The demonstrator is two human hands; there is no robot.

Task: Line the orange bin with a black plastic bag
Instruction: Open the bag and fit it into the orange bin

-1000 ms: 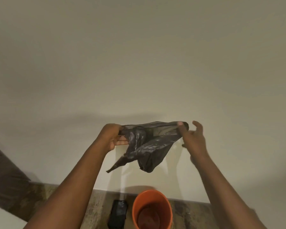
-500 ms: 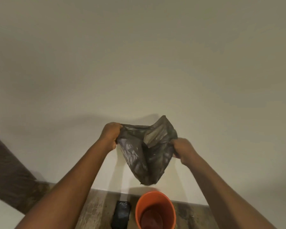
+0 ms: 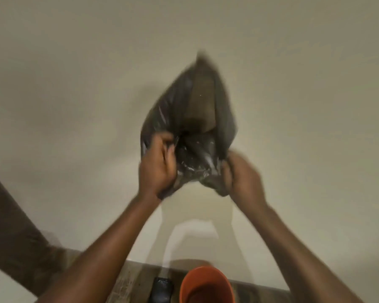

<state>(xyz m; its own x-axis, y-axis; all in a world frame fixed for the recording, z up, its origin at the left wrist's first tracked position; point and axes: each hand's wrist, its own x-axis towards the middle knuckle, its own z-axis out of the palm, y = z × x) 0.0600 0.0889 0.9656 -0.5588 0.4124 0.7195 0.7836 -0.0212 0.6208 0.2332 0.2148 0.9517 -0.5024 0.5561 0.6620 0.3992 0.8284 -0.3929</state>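
Note:
A black plastic bag [image 3: 190, 119] billows upward in front of a pale wall, blurred by motion, its closed end pointing up. My left hand [image 3: 157, 165] grips the bag's edge on the left. My right hand [image 3: 241, 173] grips the edge on the right. The bag's mouth is bunched between the two hands. The orange bin [image 3: 186, 287] stands on the floor far below the hands, at the bottom of the view, open and with nothing visible inside it.
A small black packet [image 3: 161, 290] lies on the wooden floor [image 3: 129, 278] just left of the bin. A dark brown surface [image 3: 11, 217] runs diagonally at the left edge. The pale wall [image 3: 74, 84] fills the background.
Both hands have risen and drawn closer together. The bag, which hung down below the hands, has flipped upward and filled with air.

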